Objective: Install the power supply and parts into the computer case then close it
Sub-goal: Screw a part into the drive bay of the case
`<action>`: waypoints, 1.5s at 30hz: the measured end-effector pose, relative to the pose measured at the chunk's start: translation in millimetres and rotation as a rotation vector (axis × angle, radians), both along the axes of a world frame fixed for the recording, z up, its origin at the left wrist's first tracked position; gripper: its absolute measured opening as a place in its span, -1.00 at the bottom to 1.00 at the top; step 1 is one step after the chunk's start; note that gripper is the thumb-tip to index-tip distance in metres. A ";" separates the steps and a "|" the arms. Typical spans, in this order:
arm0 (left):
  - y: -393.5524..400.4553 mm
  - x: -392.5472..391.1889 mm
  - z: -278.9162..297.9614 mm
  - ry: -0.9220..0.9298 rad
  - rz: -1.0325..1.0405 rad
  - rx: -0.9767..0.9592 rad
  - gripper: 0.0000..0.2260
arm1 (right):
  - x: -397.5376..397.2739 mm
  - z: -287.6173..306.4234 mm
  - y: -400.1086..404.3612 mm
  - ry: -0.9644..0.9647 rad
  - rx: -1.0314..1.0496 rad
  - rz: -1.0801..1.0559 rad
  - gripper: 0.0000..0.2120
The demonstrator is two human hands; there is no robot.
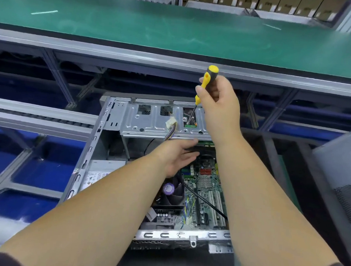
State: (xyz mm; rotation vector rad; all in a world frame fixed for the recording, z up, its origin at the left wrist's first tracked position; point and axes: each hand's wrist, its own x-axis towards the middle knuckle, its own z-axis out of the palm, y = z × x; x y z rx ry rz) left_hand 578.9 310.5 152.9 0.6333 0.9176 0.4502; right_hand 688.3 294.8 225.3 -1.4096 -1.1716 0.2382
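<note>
screwdriver (205,82) in right hand (218,98) grip, tip on drive cage (151,121), left hand (175,155) relaxed wide over case (84,163)

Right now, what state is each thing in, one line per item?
computer case: open, side panel off.
screwdriver: upright, tip down on the drive cage.
right hand: grips the screwdriver handle.
left hand: open, fingers extended inside the case.
white connector: unplugged, loose.

Computer case (131,118) – bare sheet metal, dull silver w/ stamped ribs. Screwdriver (208,78): glossy yellow plastic handle w/ black parts, thin steel shaft. Motherboard (204,186) – green circuit board, matt. Conveyor belt (175,26) matt green, rubbery, in brushed alu frame.
</note>
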 end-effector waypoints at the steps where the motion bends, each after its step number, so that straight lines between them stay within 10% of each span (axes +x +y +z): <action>1: -0.1 1.6 -1.3 -0.004 0.000 0.011 -0.91 | 1.1 -1.5 0.7 -0.003 -0.006 0.011 -0.92; 45: 3.3 10.5 -9.0 -0.068 0.187 0.047 -0.81 | -0.7 -19.4 19.0 0.076 -0.123 0.280 -0.84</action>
